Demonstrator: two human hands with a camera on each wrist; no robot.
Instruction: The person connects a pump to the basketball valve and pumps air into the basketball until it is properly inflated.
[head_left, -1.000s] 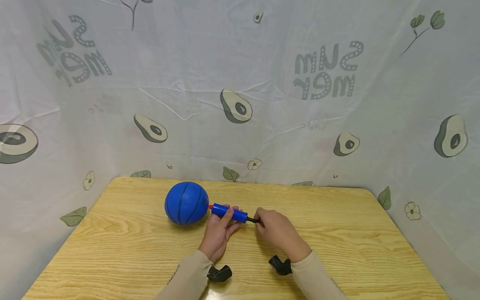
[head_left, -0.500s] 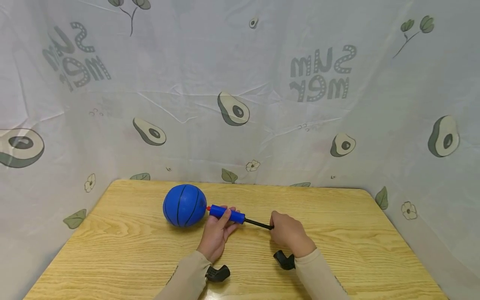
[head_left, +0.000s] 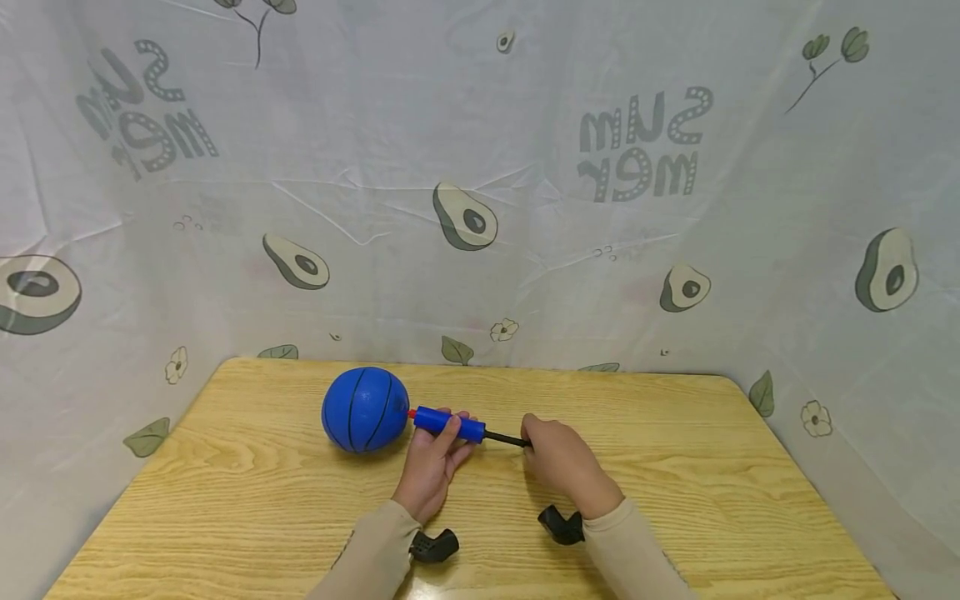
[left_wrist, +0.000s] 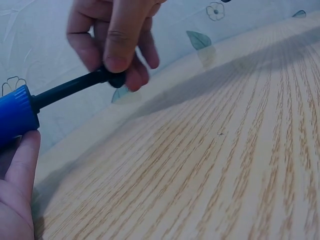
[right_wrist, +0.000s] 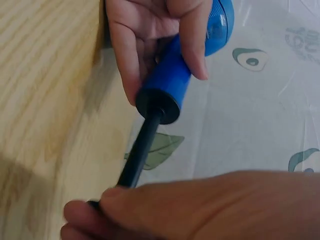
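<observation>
A blue ball with black seams [head_left: 365, 410] sits on the wooden table, left of both hands. From its right side a red tip [head_left: 412, 413] leads to a blue hand pump [head_left: 465, 428]. My left hand [head_left: 431, 467] holds the pump's barrel, thumb on top and fingers beneath. A black rod [head_left: 506, 438] sticks out of the barrel's right end, partly drawn out. Its end handle is pinched by my right hand [head_left: 562, 458]; in the left wrist view, the thumb and fingers close on that black handle [left_wrist: 116, 79]. The right wrist view shows the barrel [right_wrist: 167, 80] in the left hand.
The wooden table [head_left: 675, 500] extends to both sides and in front of the hands. A pale curtain [head_left: 390, 275] printed with avocados and leaves hangs behind and beside it. Black angled devices [head_left: 435, 547] are worn at both wrists.
My right hand first pulled the rod well out to the right, then moved back left, so less rod shows now. The left hand keeps its hold on the barrel.
</observation>
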